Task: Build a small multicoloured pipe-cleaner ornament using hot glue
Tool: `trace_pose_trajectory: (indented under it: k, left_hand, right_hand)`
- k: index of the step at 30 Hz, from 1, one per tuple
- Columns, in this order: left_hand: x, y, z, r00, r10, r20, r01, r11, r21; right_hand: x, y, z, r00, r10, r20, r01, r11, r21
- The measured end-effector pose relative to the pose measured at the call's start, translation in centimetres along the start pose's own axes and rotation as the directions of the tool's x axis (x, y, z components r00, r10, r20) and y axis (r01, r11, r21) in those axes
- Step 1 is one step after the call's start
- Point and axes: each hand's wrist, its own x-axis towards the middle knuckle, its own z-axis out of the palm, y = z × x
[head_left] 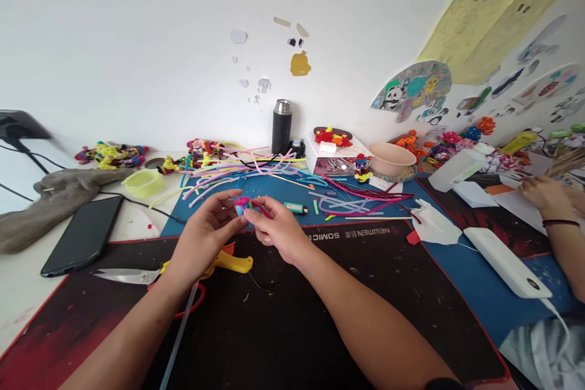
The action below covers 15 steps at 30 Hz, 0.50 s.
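My left hand (206,233) and my right hand (278,231) meet above the black desk mat (283,329), fingers pinched together on a small pink and blue pipe-cleaner piece (243,204). A dark pink stem trails from it to the right past my right thumb. Under my left wrist lie yellow-handled scissors (137,274) with the blades pointing left.
A heap of loose coloured pipe cleaners (247,173) lies behind my hands, with a black flask (281,127), a white box (336,155) and a beige bowl (391,159). A phone (82,234) lies left. Another person's hand (546,195) works at the right, near a white power bank (503,262).
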Motion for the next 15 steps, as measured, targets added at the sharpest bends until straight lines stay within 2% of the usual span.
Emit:
trace_pose_trajectory:
  k: [4, 10, 15]
  left_hand:
    - [0.07, -0.19, -0.06, 0.998, -0.052, 0.035, 0.056, 0.993, -0.108]
    - [0.05, 0.03, 0.31, 0.995, -0.095, -0.008, 0.092, 0.980, -0.178]
    - [0.09, -0.04, 0.24, 0.988, -0.149, 0.049, 0.157, 0.955, -0.252]
  right_hand:
    - [-0.07, -0.25, -0.08, 1.000, -0.012, 0.001, 0.012, 1.000, 0.014]
    - [0.02, -0.35, -0.40, 0.999, 0.022, 0.035, -0.024, 0.997, 0.071]
    - [0.02, -0.21, -0.34, 0.999, 0.027, 0.038, -0.029, 0.998, 0.062]
